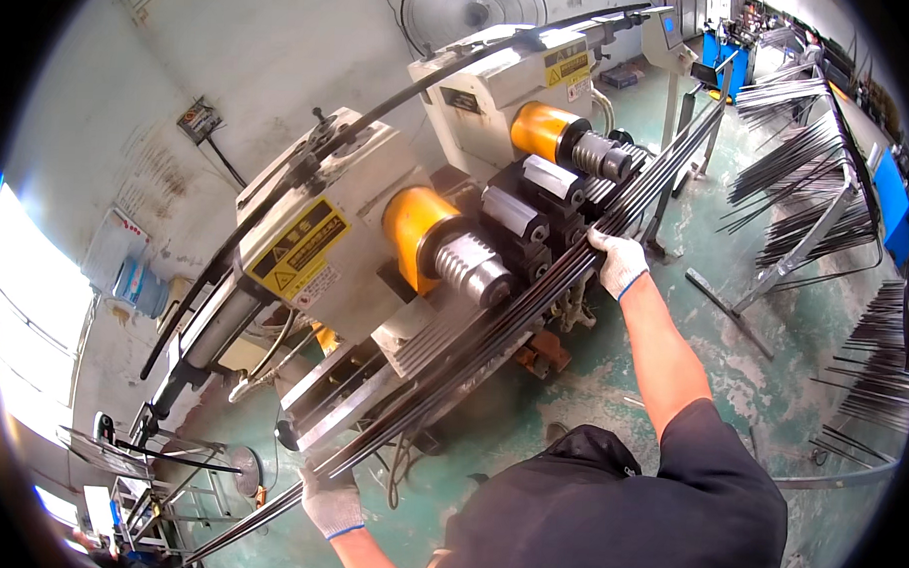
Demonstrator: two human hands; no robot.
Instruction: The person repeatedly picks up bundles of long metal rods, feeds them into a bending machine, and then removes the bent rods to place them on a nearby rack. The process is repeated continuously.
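A bundle of long, thin metal rods (472,357) slants from the lower left to the upper right, along the front of a white machine (322,219). My right hand (620,263), in a white knit glove, is closed around the bundle near its middle. Lower left, my gloved left hand (331,502) grips the same rods, its fingers partly hidden. Just beyond the bundle are grooved metal rollers (472,269) on orange housings (416,233), and smooth silver rollers (514,213).
Racks of dark rods (793,186) stand on the right, with a metal frame leg (729,312) on the green floor. A long black curved bar (381,106) crosses above the machine. Lower left is a metal stand (192,485). A control box (668,39) stands at the far end.
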